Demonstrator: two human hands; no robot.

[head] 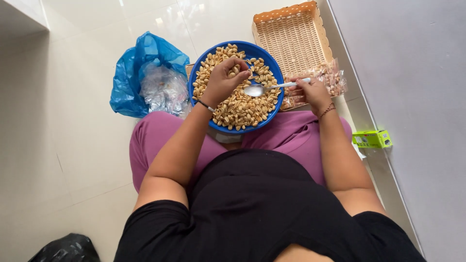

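One blue bowl [201,68], one white spoon [264,88], one wicker tray [291,36], one blue bag [138,73], one green box [372,139], one black bag [65,250].

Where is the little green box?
In the head view, the green box lies on the floor at the person's right, beside the wall and just past the right forearm, below the woven tray.

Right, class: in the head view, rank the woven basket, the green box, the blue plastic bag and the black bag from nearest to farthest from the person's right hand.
Measured from the right hand:
1. Woven basket, just above the hand, beyond the bowl.
2. Green box, lower right, by the wall.
3. Blue plastic bag, across on the left.
4. Black bag, bottom left corner.
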